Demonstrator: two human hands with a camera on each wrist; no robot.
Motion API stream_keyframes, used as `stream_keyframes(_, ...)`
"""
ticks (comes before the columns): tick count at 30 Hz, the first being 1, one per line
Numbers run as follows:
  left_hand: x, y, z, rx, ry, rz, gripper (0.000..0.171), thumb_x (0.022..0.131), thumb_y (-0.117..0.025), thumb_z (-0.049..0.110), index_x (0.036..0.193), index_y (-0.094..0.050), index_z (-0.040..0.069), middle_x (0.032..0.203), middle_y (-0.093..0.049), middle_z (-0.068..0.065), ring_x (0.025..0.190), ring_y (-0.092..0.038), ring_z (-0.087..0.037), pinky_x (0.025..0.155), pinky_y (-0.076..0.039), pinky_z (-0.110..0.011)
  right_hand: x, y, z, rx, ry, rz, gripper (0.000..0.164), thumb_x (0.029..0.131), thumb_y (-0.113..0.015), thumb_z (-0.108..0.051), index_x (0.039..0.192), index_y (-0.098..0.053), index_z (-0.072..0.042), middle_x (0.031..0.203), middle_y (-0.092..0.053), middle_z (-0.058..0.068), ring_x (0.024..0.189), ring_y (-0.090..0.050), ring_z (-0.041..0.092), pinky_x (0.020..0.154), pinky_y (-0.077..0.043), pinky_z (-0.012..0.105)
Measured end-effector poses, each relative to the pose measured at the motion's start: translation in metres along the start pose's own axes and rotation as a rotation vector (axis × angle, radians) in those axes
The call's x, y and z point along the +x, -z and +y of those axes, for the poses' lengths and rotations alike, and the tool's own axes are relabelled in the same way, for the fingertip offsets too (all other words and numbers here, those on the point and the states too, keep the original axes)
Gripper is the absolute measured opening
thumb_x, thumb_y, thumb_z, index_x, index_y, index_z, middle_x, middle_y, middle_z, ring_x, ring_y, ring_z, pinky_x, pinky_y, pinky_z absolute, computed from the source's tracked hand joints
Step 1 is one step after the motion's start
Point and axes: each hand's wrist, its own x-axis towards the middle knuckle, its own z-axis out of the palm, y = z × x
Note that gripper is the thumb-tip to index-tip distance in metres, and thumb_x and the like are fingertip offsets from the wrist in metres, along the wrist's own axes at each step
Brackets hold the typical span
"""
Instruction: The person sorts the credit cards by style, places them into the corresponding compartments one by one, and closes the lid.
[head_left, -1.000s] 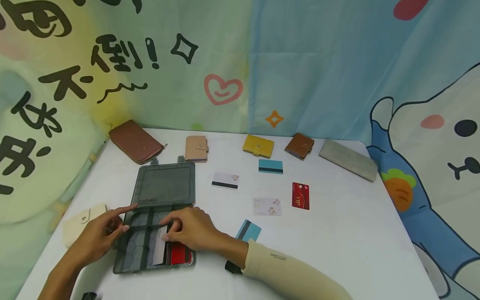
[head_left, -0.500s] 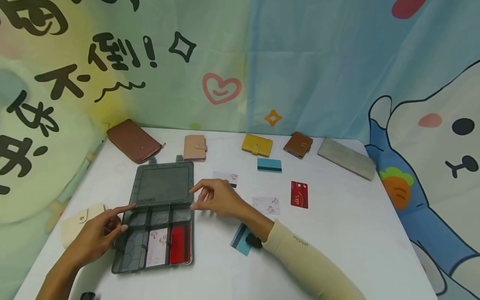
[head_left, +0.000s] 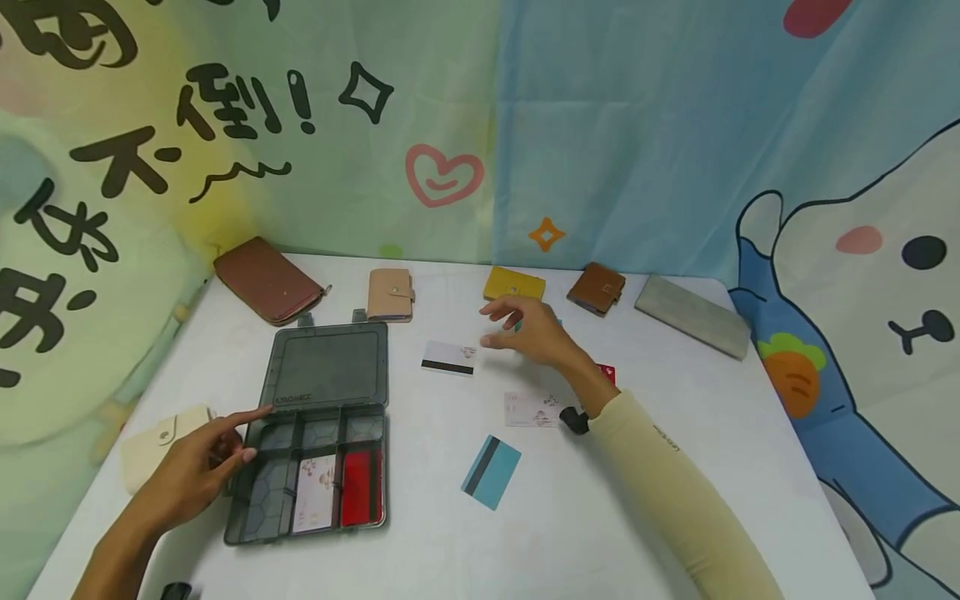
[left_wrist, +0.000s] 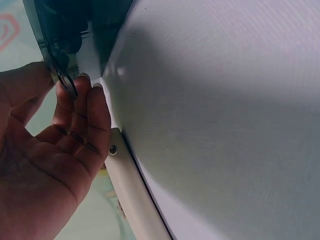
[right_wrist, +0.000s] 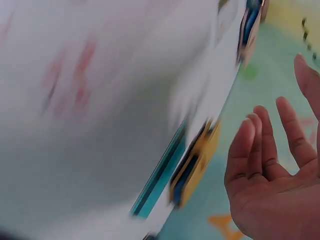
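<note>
A grey see-through compartment box (head_left: 327,367) lies with its lid folded back. In its long compartments are a white patterned card (head_left: 315,495) and a red card (head_left: 361,490). My left hand (head_left: 191,467) holds the box's left side, index finger and thumb at the rim; in the left wrist view the other fingers curl against the edge. Over the table, my right hand (head_left: 534,329) is empty with fingers relaxed. Behind it a blue striped card (right_wrist: 159,176) is mostly hidden in the head view. Left of that hand lies a white card with a black stripe (head_left: 448,358).
Nearer lie a white floral card (head_left: 531,409) and another blue card (head_left: 491,472). The right wrist covers most of a red card (head_left: 607,373). Along the back are wallets: brown zipped (head_left: 268,282), pink (head_left: 389,294), yellow (head_left: 513,283), brown (head_left: 596,288), grey (head_left: 693,317). A cream wallet (head_left: 157,446) sits beside the left hand.
My right hand has let go of the white card, which now lies flat in the middle compartment, and has moved right and back across the table. The left hand stays at the box.
</note>
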Motion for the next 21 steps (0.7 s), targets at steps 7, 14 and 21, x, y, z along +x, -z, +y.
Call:
stream_keyframes(7,0.000,0.000,-0.001,-0.014,0.004,-0.011,0.059,0.088,-0.072,-0.001,0.142,-0.055,0.015,0.078,-0.053,0.003,0.064,-0.048,-0.002,0.053,-0.039,-0.023,0.001,0.033,0.035,-0.091,-0.120,0.066,0.050,0.080,-0.085,-0.032,0.125,-0.068,-0.022,0.128,-0.061,0.005,0.120,-0.053,0.029,0.098,-0.046,0.048)
stream_keyframes(14,-0.002,0.002,-0.001,-0.020,0.007,-0.023,0.060,0.088,-0.071,-0.002,0.143,-0.054,0.014,0.075,-0.052,0.004,0.062,-0.046,-0.002,0.052,-0.038,-0.023,0.003,0.037,0.050,-0.212,-0.206,0.059,0.046,0.078,-0.087,-0.026,0.120,-0.069,-0.022,0.132,-0.058,0.007,0.125,-0.051,0.029,0.106,-0.043,0.050)
stream_keyframes(21,-0.001,0.002,-0.002,-0.026,0.010,-0.024,0.060,0.088,-0.071,-0.001,0.143,-0.054,0.014,0.072,-0.052,0.005,0.060,-0.045,-0.002,0.052,-0.038,-0.023,0.003,0.030,0.049,-0.338,-0.206,0.043,0.046,0.077,-0.087,-0.021,0.120,-0.069,-0.020,0.128,-0.051,0.015,0.115,-0.049,0.032,0.100,-0.046,0.050)
